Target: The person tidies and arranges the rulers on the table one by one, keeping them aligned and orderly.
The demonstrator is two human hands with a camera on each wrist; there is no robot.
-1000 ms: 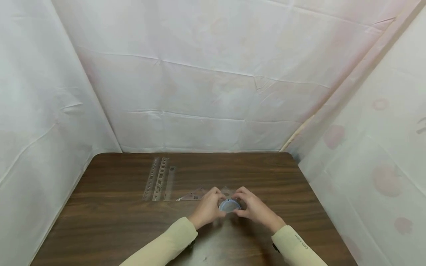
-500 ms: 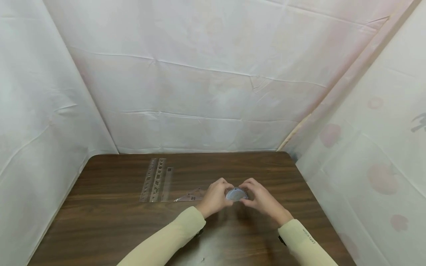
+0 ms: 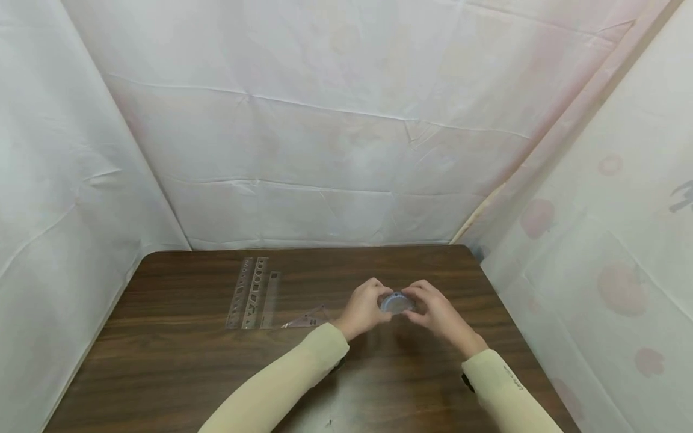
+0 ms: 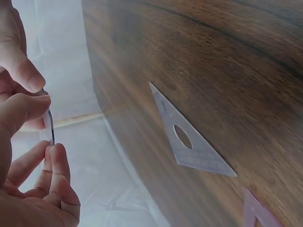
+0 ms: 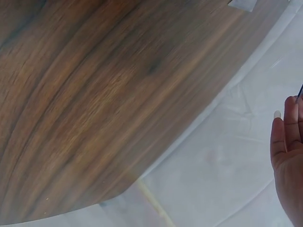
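2 hands, left (image 3: 361,310) and right (image 3: 435,313), each grip pinching 1 clear protractor (image 3: 397,304) above desk (image 3: 178,361); 2 stencil rulers (image 3: 249,292), 1 set square (image 4: 189,139) lying flat

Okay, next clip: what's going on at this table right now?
A person in cream sleeves holds a small clear protractor up above the wooden table, with the left hand and the right hand pinching its edges. On the table to the left lie clear stencil rulers and a clear set square. The left wrist view shows a set square with a round hole lying flat on the wood.
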